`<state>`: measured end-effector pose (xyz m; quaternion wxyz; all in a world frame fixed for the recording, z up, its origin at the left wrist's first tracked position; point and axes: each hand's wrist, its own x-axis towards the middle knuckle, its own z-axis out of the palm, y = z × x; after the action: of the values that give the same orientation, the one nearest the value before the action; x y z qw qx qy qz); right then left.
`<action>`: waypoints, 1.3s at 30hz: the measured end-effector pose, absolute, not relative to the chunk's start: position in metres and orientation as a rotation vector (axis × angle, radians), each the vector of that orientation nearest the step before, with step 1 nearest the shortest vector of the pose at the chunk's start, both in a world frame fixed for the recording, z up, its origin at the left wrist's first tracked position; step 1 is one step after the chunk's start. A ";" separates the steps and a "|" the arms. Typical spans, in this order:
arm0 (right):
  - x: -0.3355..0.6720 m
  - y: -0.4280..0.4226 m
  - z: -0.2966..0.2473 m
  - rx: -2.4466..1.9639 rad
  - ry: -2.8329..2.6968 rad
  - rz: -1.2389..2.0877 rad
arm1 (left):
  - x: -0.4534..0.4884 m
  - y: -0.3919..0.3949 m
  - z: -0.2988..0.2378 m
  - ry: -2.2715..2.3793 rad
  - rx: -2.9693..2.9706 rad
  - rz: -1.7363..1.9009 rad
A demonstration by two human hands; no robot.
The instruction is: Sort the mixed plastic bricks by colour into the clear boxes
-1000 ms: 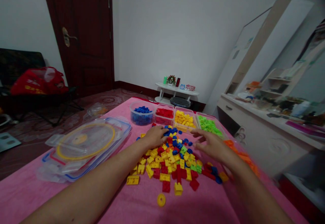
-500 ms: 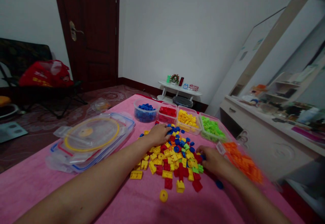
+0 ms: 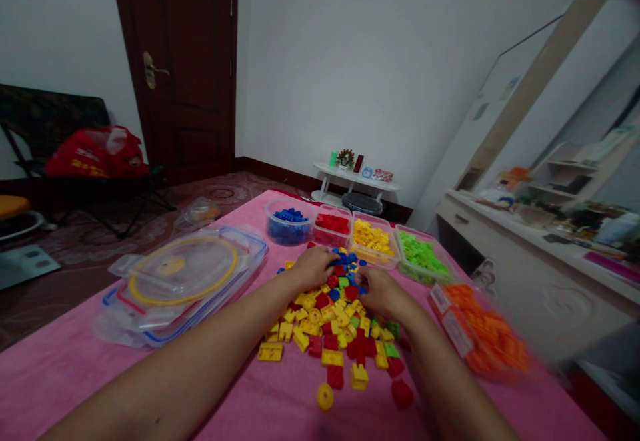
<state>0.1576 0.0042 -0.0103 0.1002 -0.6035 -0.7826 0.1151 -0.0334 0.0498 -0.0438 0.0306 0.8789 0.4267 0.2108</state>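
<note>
A mixed heap of toy building bricks (image 3: pixel 320 318), mostly yellow with red, blue and green among them, lies on the pink cloth (image 3: pixel 280 401). My left hand (image 3: pixel 315 268) rests on the far left of the heap, fingers apart beside blue bricks (image 3: pixel 345 259). Across from it, my right hand (image 3: pixel 381 290) reaches in from the right, its fingers apart and touching pieces at the heap's upper right. Neither hand shows a brick gripped; the undersides of the fingers are hidden. A yellow wheel-shaped piece (image 3: pixel 325 396) lies loose at the near side.
Behind the heap stand clear tubs of blue (image 3: pixel 289 226), red (image 3: pixel 332 224), yellow (image 3: pixel 373 238) and green bricks (image 3: pixel 423 254). A box of orange bricks (image 3: pixel 487 328) is at the right. Stacked clear lids (image 3: pixel 185 281) lie left. A dresser (image 3: pixel 525 261) stands beyond the right edge.
My right hand has moved left and away from me, closer to my left hand, shifting blue and other bricks inward. My left hand stays nearly in place. The view has shifted slightly.
</note>
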 end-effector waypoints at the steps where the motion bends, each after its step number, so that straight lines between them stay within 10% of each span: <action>1: 0.161 0.004 -0.012 -1.788 -2.273 0.365 | -0.034 0.050 -0.043 1.305 2.699 0.665; 10: 0.184 0.000 0.002 -1.613 -2.210 0.669 | -0.034 0.050 -0.044 1.282 2.675 0.689; 39: 0.162 0.005 -0.011 -1.368 -2.313 0.238 | -0.032 0.050 -0.043 1.307 2.687 0.618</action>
<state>0.1621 0.0047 -0.0108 0.2199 -0.4946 -0.8364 0.0862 -0.0322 0.0500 -0.0432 0.0453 0.8797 0.4279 0.2024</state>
